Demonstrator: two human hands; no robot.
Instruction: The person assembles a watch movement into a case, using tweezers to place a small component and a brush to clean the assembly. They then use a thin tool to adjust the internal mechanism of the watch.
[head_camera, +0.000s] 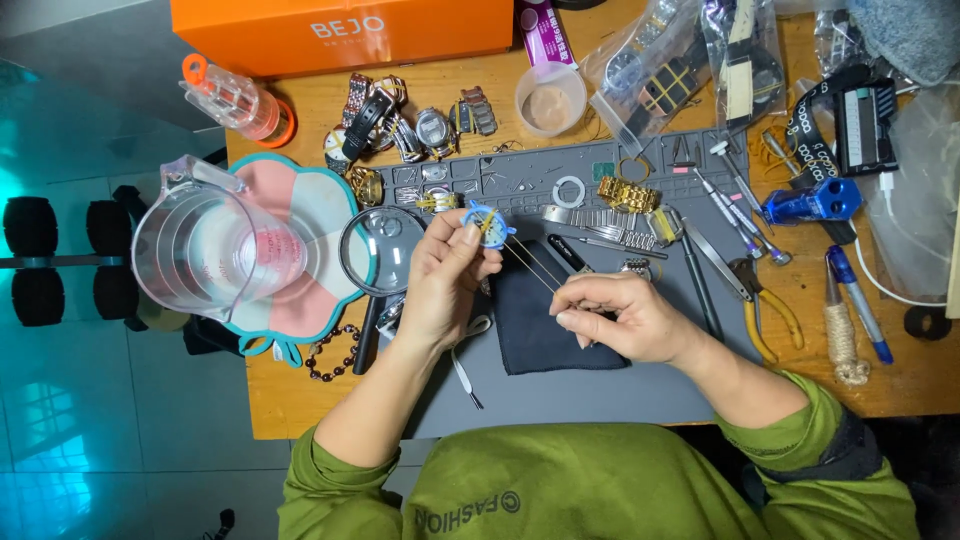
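Right, left hand (445, 275) pinches a small blue round part (489, 224) above the grey mat (560, 390); right hand (620, 318) is closed on thin tweezers (530, 262) reaching to it. Likely risk: tweezers slip, part drops among clutter on surface (300, 395).

Green sweatshirt, sleeves pushed up, bare hands

The person wears an olive-green sweatshirt (600, 480) with pale printed lettering and a round emblem across the chest. Both sleeves are bunched up: the left sleeve (320, 480) sits near the elbow, and the right sleeve (800, 430) shows a dark inner layer at its cuff. The left hand (445, 275) and right hand (625, 320) carry no gloves; rings or a watch cannot be made out.
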